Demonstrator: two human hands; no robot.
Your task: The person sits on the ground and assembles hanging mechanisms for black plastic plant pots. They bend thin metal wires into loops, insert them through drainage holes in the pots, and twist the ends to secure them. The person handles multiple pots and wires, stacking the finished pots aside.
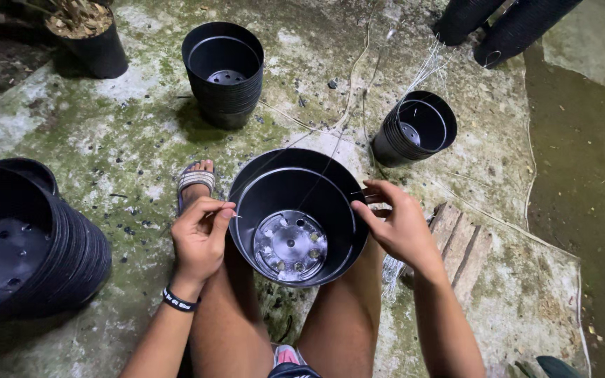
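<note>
A black plastic plant pot (295, 183) with drainage holes in its base rests between my knees, its mouth facing up. My left hand (201, 234) pinches a thin wire at the pot's left rim. My right hand (395, 220) grips the right rim and pinches a thin wire there too. Fine wire strands run from the pot away across the ground.
Stacks of black pots stand at far centre (224, 70), at the right (414, 129) and lie at the left (29, 245). A potted plant (85, 31) is top left. A loose wire bundle (425, 70) lies on mossy concrete. A wooden plank (460, 245) is beside my right leg.
</note>
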